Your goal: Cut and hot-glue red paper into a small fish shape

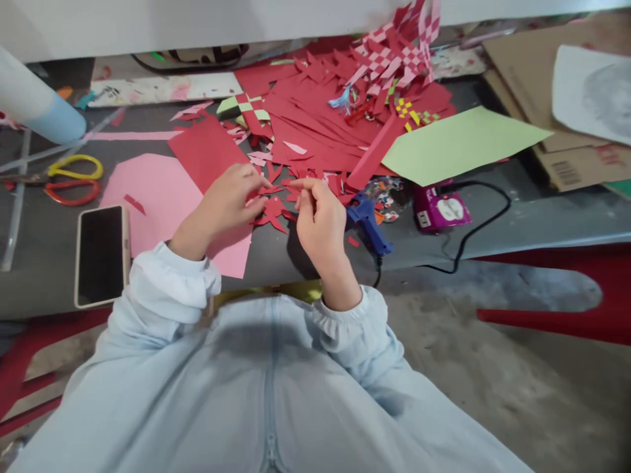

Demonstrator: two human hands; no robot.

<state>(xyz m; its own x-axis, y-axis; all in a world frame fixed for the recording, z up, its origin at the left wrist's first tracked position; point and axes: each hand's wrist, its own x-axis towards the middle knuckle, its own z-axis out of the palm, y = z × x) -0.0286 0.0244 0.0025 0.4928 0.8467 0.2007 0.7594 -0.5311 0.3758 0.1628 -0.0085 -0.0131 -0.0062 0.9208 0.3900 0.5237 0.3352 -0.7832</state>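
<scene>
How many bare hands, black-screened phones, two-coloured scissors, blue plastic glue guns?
Bare left hand and bare right hand: 2
Black-screened phone: 1
Yellow-and-red-handled scissors: 1
Blue plastic glue gun: 1
Total: 5

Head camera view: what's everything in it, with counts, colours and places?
Fish-like cutout: one, red paper, near middle
Scissors: one, yellow and red handles, far left
Smartphone: one, black screen, near left
Large sheet: one, pink, beside smartphone
Paper pieces: many, mostly red, far middle
Checkered paper strips: several, red and pink, back
Angular sheet: one, pale green, right of middle
Glue gun: one, blue, right of cutout
Box: one, purple, right side
Cardboard: several, brown, far right
Drawing: one, grey-white, on cardboard
Cylinder: one, white and blue, upper left
Table: one, dark grey, under the paper
Furniture parts: several, red, below table
Left hand: one, pale-blue sleeve, left of cutout
Right hand: one, pale-blue sleeve, right of cutout
</scene>
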